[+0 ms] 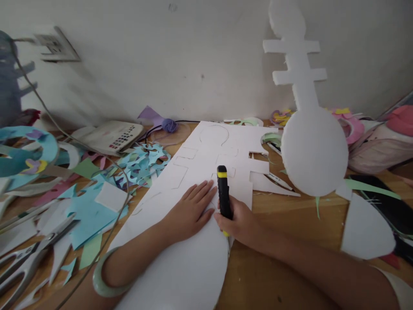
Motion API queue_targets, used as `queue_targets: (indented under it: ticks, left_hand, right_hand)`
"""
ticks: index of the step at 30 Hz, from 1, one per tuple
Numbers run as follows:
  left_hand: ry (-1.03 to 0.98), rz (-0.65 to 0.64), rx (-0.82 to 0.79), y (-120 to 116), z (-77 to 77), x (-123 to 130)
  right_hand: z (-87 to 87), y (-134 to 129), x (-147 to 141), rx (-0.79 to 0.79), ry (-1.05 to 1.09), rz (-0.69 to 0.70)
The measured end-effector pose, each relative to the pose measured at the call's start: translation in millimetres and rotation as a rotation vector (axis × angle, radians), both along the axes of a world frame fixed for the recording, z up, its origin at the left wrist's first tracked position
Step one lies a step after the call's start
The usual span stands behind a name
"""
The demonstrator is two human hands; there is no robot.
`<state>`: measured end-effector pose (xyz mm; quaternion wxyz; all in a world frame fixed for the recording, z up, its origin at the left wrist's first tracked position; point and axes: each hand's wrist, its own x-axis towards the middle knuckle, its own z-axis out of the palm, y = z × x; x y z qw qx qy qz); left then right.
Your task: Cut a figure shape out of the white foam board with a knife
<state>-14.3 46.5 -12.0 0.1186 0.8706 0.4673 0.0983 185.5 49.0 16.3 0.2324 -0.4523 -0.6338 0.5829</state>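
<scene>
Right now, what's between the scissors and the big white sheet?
Blue paper, green paper and a white piece are there, and a grey cord crosses in front, in the head view.

Utility knife (pixel 225 196): black ribbed handle, yellow band near top, yellow at lower end; gripped in right hand (pixel 239 220), standing steeply over right edge of white sheet (pixel 193 267); blade hard to make out, probably at sheet's edge. Sheet: large, smooth, lying flat, running from near side towards wall; thin drawn outlines, round one at far end, stepped ones below; left hand (pixel 191 211) flat on it, fingers spread slightly.
</scene>
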Motion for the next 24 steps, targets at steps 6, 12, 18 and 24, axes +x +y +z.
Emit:
queue_targets:
  ticks: [6,12,18,24]
  left_hand:
    - [-0.019,-0.017,0.062,-0.1,-3.3,-0.5]
    - [-0.037,-0.02,0.052,0.6,-0.7,0.2]
    - [-0.016,-0.026,0.054,0.1,0.0,-0.1]
    - [0.041,-0.022,0.055,0.1,1.8,0.8]
  right_hand:
    - [0.1,2.5,2.2,0.06,-0.071,0.005]
    - [0.6,5.7,3.3,0.085,-0.129,0.033]
    - [0.9,9.9,1.8,0.098,-0.067,-0.034]
    - [-2.7,10.1,2.3,0.107,-0.076,-0.084]
